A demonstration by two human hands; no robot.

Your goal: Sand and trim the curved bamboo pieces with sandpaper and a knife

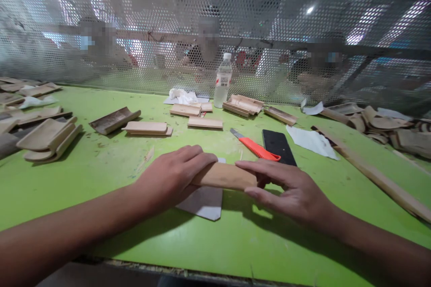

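Between my two hands is a short, curved strip of light-brown bamboo [227, 176], its rounded side facing up. My left hand [171, 175] is closed over its left end. At the other end, my right hand [289, 188] grips the strip with the thumb at the near edge and the fingers at the far one. Under the bamboo lies a white card [205, 204] on the green table [134, 237]. Just beyond my right hand rest an orange utility knife [257, 147], blade out, and a black phone [278, 145].
Bamboo pieces [148, 128] lie across the table's far half, with piles at left [50, 139] and right [380, 121]. A water bottle [223, 81] stands before a perforated metal screen [161, 22]. White paper [312, 141] and a long bamboo strip [377, 172] lie at right. People sit behind the screen.
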